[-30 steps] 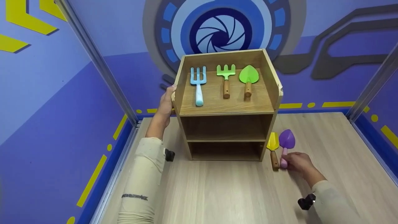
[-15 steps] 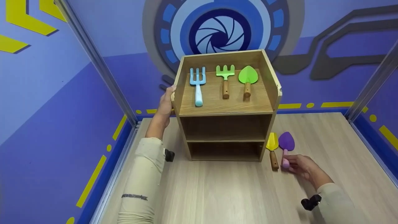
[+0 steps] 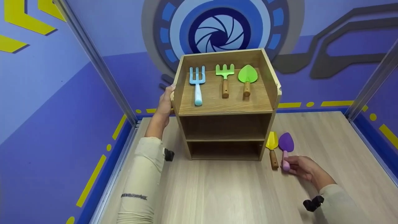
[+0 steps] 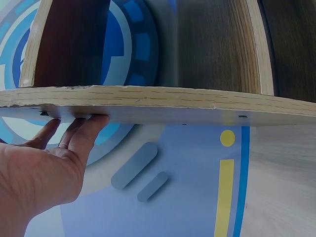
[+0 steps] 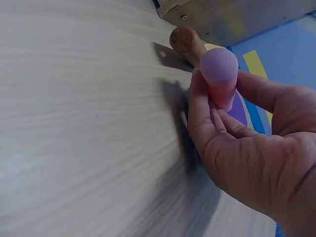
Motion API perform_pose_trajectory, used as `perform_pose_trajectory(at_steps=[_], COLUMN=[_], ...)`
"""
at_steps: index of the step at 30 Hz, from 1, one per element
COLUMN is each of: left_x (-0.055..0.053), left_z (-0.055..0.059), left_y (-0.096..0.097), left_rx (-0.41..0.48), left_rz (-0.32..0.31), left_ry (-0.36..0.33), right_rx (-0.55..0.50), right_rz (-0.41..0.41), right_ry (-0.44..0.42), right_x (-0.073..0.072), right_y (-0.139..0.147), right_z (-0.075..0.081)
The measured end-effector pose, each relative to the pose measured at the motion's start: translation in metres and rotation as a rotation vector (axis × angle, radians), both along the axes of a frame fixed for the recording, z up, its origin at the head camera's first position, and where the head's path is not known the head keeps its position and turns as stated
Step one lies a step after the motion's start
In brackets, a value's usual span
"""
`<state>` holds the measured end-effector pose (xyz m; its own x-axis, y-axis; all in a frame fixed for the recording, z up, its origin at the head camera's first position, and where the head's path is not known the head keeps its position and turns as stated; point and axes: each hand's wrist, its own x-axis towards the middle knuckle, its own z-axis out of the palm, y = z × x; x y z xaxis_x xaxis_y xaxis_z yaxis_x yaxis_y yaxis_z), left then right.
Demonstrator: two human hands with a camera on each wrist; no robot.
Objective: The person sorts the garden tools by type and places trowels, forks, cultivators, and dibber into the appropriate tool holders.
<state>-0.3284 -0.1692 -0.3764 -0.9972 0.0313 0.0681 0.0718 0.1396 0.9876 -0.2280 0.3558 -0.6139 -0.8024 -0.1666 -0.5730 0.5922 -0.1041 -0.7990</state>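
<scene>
My left hand (image 3: 164, 101) is at the left side of a small wooden shelf (image 3: 225, 114). In the left wrist view, the fingertips of the left hand (image 4: 54, 165) touch the outer face of the side panel. To the right of the shelf, my right hand (image 3: 306, 169) pinches the pink handle of a purple toy trowel (image 3: 286, 142) between thumb and fingers. Seen from the right wrist, the rounded handle end (image 5: 219, 65) points at the camera. Just left of it lies a yellow trowel (image 3: 272, 141) with a brown handle, next to the shelf's base.
On the top board lie a light blue garden fork (image 3: 197, 79), a green hand rake (image 3: 225, 73) and a green trowel (image 3: 247, 74). Two lower compartments face me. Printed walls (image 3: 124, 43) stand behind and at both sides of the wooden floor (image 3: 224, 189).
The purple trowel has shifted slightly towards me in my right hand, which has also moved a little right and nearer. The left hand keeps its place on the shelf's side.
</scene>
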Motion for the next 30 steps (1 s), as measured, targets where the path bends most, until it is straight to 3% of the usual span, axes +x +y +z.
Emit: perform_pose_trajectory(at_steps=[11,22,30], left_x=[-0.001,0.000,-0.001], left_z=[0.001,0.003,0.001], left_y=[0.000,0.002,0.001], left_rx=[0.022,-0.003,0.004], left_rz=[0.008,-0.010,0.004], left_ry=[-0.010,-0.004,-0.002], right_rx=[-0.034,-0.005,-0.011], right_rz=[0.004,0.002,0.023], right_ry=[0.009,0.007,0.086], right_x=[0.004,0.009,0.013], right_y=[-0.003,-0.006,-0.008], right_z=[0.002,0.007,0.017])
